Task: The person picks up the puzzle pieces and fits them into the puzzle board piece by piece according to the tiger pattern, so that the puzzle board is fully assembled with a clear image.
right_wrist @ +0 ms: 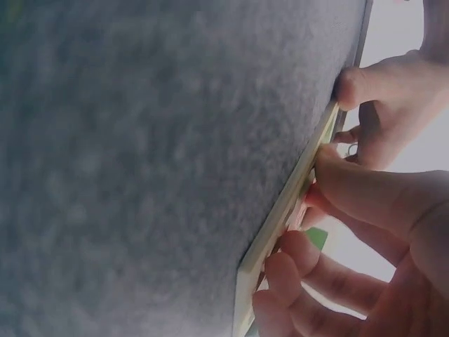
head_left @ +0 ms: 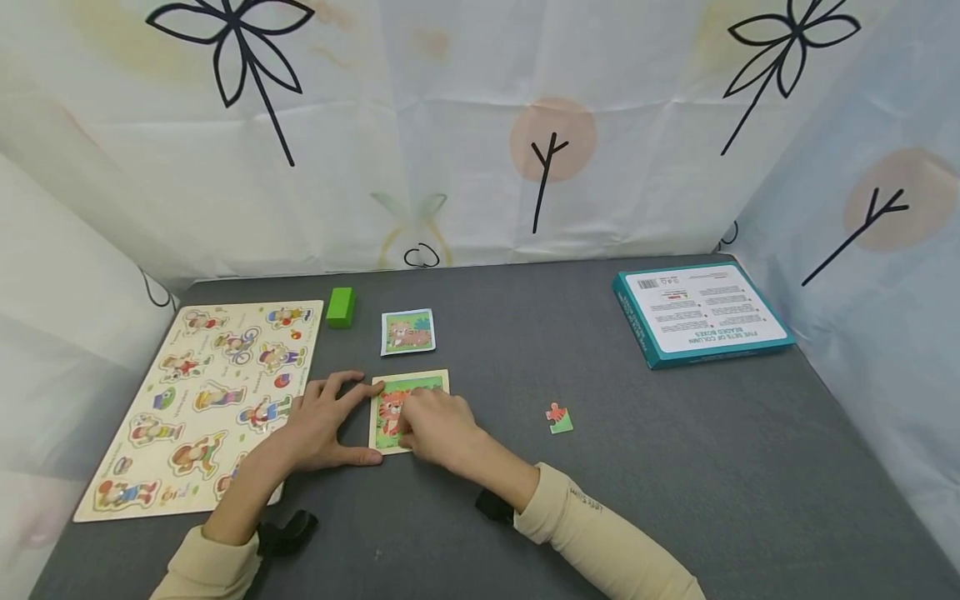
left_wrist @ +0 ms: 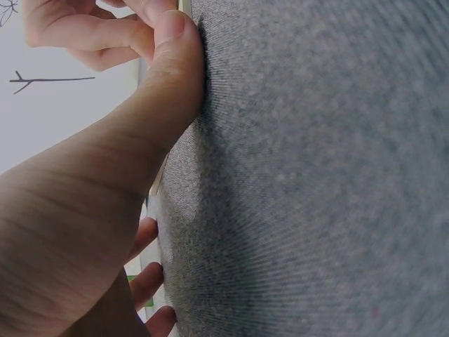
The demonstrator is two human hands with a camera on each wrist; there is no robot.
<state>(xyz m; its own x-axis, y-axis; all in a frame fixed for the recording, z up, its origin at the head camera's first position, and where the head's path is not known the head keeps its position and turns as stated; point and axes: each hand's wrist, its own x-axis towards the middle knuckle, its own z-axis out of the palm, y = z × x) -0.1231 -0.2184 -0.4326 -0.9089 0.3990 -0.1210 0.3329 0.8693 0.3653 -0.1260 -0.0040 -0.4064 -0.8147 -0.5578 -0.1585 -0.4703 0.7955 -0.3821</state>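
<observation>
A small wooden jigsaw puzzle board with a tiger picture on green lies on the grey table in the head view. My left hand steadies its left side, fingers spread, with thumb and index finger at two of its corners. Over the board's right half bends my right hand, fingers curled down. In the right wrist view, a reddish puzzle piece shows between thumb and index finger, mostly hidden by the fingers. A loose red and green puzzle piece lies to the right of the board.
A large wooden picture board lies at the left, partly under the left forearm. Behind the tiger puzzle are a picture card and a green block. A teal and white box lies at the back right, near the fabric walls.
</observation>
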